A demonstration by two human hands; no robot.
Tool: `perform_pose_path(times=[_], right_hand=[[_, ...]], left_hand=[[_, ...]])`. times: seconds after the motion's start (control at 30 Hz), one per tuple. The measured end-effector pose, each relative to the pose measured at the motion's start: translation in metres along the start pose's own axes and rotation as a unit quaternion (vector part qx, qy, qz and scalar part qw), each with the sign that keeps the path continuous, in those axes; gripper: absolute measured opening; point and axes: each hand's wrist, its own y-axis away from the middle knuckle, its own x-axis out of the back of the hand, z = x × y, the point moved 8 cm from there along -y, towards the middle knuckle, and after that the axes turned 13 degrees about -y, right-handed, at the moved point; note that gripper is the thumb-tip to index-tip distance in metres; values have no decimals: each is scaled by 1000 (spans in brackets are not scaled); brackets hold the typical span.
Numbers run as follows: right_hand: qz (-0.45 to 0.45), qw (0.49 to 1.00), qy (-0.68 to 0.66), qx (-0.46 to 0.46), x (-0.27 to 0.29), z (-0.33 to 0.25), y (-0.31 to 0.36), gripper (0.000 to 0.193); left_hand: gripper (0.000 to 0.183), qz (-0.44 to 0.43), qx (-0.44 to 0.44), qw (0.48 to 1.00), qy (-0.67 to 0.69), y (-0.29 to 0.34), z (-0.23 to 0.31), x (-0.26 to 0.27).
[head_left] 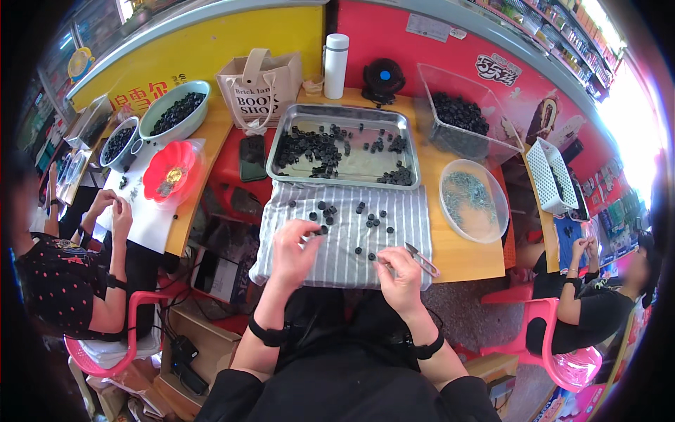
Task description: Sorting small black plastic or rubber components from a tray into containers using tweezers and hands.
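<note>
Fingers (307, 226) of left hand (294, 252) pinched on a small black part (322, 230) over striped cloth (344, 239); right hand (401, 271) palm-down, closed around metal snips (422, 259), blades pointing right, wrists bent inward.

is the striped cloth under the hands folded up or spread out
Spread out: the striped cloth lies flat across the table edge, small black parts scattered over it, below the metal tray.

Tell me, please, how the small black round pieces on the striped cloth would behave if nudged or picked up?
The small black round pieces look light and flat, so each probably lifts easily between fingertips, as the left hand seems to do. Lying flat on the striped cloth, they likely stay put; on edge they might roll. Their tiny size may make a grip fiddly, perhaps why the right hand holds tweezers.
</note>
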Motion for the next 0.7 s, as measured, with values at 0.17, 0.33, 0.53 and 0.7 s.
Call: perform_pose_path(times=[0.17,0.33,0.53,0.7], right_hand=[[29,887,-390,-244,-25,11,1,17],[-2,831,-486,-269,-43,18,3,18],[-1,795,-480,-369,-46,28,18,12],[38,827,-465,-314,-32,27,19,11]], left_hand=[[25,-60,-112,988,91,23,54,-7],[24,-79,-107,983,126,30,65,-15],[24,-36,-198,977,64,39,71,-14],[23,-28,-246,966,71,41,77,-16]])
